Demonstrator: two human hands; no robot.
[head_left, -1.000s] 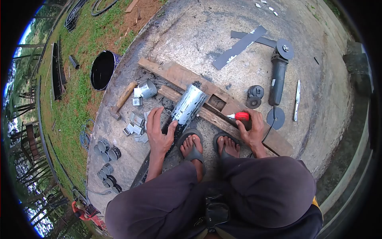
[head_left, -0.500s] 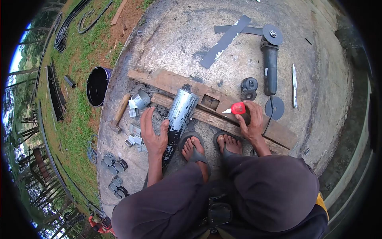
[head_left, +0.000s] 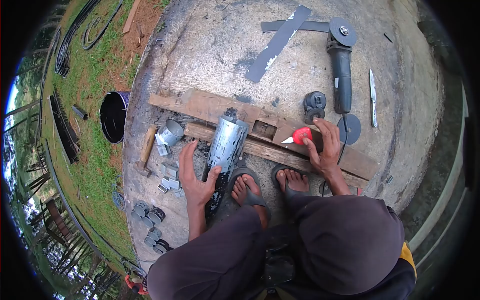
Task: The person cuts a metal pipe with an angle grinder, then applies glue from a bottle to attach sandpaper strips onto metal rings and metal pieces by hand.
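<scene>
A metal pipe [head_left: 227, 142], silvery with flaking black paint, lies between my knees with its far end on the wooden boards. My left hand [head_left: 196, 182] is open at the pipe's left side, thumb and fingers spread, the thumb overlapping its edge. On the right, a small red glue bottle [head_left: 303, 135] with a white nozzle lies over the board, pointing left. My right hand [head_left: 327, 152] is around the bottle's rear end with fingers and thumb apart. The index fingertip is clear of it; the thumb tip is at its lower edge, and whether it touches I cannot tell.
An angle grinder [head_left: 342, 70], a knife [head_left: 373, 97] and a cutting disc [head_left: 348, 130] lie to the right. Dark flat strips [head_left: 280, 42] cross ahead. A hammer [head_left: 146, 150], a pipe ring [head_left: 171, 132] and several cut metal pieces [head_left: 170, 175] lie left. A bucket [head_left: 114, 116] stands beyond the slab edge.
The view has shifted slightly. My right hand's fingers have spread away from the glue bottle. My left hand stays open beside the pipe, its thumb now overlapping the pipe's edge.
</scene>
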